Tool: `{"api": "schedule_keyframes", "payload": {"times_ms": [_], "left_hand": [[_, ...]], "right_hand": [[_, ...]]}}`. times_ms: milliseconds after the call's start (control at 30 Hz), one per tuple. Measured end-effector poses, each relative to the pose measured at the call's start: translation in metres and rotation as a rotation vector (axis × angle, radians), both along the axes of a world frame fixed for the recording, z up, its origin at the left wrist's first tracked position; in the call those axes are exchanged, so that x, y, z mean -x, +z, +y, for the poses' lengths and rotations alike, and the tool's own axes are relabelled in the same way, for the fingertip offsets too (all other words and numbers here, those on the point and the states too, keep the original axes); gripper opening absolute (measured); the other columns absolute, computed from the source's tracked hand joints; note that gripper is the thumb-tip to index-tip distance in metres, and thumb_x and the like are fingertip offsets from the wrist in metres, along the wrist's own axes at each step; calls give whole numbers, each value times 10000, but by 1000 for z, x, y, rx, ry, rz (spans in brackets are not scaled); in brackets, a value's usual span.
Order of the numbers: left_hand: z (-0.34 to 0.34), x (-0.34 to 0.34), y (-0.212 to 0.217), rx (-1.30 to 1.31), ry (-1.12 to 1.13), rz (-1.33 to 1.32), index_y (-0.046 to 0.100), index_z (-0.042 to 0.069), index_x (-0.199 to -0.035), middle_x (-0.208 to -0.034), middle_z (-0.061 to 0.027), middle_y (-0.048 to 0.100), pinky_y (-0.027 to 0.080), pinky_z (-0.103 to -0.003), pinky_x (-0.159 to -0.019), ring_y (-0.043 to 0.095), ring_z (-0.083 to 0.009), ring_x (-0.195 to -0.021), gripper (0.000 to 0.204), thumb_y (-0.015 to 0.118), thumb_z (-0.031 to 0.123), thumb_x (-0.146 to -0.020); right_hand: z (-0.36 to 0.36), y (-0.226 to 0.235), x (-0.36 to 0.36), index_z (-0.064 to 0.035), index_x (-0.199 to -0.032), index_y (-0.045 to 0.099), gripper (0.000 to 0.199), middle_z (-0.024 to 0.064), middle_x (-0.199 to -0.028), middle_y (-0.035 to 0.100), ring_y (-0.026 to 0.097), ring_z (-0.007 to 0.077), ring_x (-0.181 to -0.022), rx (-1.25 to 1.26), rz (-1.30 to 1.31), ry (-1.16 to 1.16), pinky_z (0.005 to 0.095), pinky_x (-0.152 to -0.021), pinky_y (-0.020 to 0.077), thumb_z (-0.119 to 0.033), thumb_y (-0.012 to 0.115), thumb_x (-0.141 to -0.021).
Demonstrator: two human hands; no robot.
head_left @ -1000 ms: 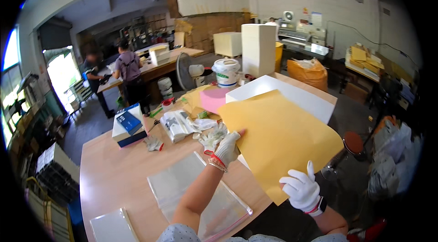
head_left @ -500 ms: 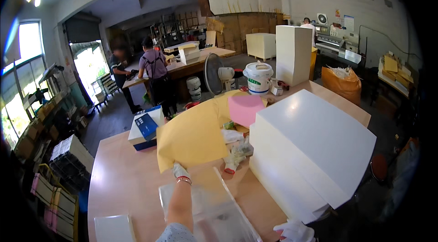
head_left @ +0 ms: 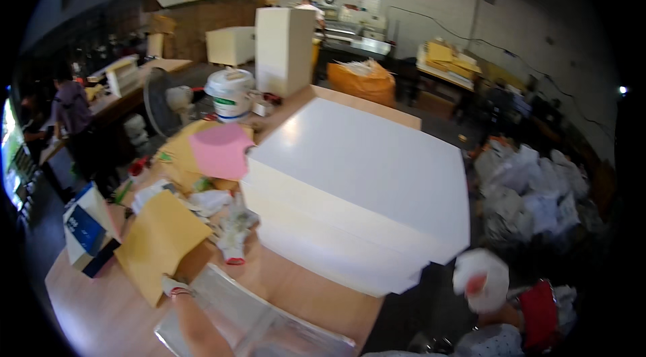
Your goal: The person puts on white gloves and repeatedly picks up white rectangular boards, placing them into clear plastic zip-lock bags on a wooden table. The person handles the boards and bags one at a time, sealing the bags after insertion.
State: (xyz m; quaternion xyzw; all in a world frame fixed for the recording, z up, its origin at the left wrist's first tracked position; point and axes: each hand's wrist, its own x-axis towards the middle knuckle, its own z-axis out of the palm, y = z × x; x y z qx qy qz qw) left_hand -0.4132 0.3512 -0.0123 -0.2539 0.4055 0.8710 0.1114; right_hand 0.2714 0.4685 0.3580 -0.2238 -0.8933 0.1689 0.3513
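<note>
My left hand [head_left: 175,286], in a pale glove, is closed on the near edge of a yellow paper sheet [head_left: 161,239], which tilts up from the table. Just right of that hand lies a flat clear plastic sheet or sleeve [head_left: 249,320]. A used work glove [head_left: 235,239] with a red cuff rests beyond it. The big white stack of sheets [head_left: 363,162] fills the table's middle. My right hand [head_left: 480,281], in a white glove, is out past the table's right edge, apart from the stack. It is blurred, so its fingers cannot be made out.
A blue-and-white box [head_left: 86,236] stands at the table's left. Farther back are a pink sheet [head_left: 222,148], a white bucket [head_left: 230,98] and a tall white stack [head_left: 286,54]. Whitish crumpled bags [head_left: 531,189] are heaped on the right. Co-workers stand in the background.
The view has swung to the right. My left hand still holds the yellow sheet, which now sits lower. My right hand has moved from the stack's near corner out to the right.
</note>
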Motion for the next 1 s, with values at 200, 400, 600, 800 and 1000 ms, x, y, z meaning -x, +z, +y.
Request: {"api": "schedule_keyframes", "payload": {"times_ms": [200,400,600,800,1000], "left_hand": [[-49,-34,27,-172,-77,-82,523,48,-1082,-941,-103,520,479,-304,-583,536,-218,-702,427,577,383,-822],[-51,-88,88,-123,-301,196,425,86,-797,-683,-8,478,419,-253,-483,494,-131,-590,293,523,349,-879],[-70,-169,120,-202,-364,317,503,67,-1001,-818,-15,526,448,-236,-561,511,-114,-660,188,476,237,-927],[-58,-237,132,-81,-612,409,503,106,-1118,-886,-25,527,490,-278,-605,519,-114,-687,218,493,201,-922],[-31,-332,217,-4,-989,658,511,55,-1108,-962,-54,563,519,-314,-707,578,-148,-791,236,546,166,-903]], "right_hand": [[38,85,66,5,-1107,514,479,164,-1164,520,519,345,-1039,-356,-341,-137,381,-887,436,-190,705,-713],[70,69,54,0,-1050,531,435,152,-1099,525,525,331,-957,-383,-635,-117,384,-819,457,-264,636,-720],[75,64,66,-6,-893,550,262,149,-1071,535,552,328,-867,-483,-567,9,384,-764,470,-197,611,-725],[75,70,63,-4,-989,538,353,126,-1012,548,569,315,-866,-381,-674,-9,367,-725,478,-208,628,-715],[58,80,80,-15,-1115,539,422,82,-829,558,599,215,-615,-864,-819,-141,315,-451,457,-159,613,-725]]}}
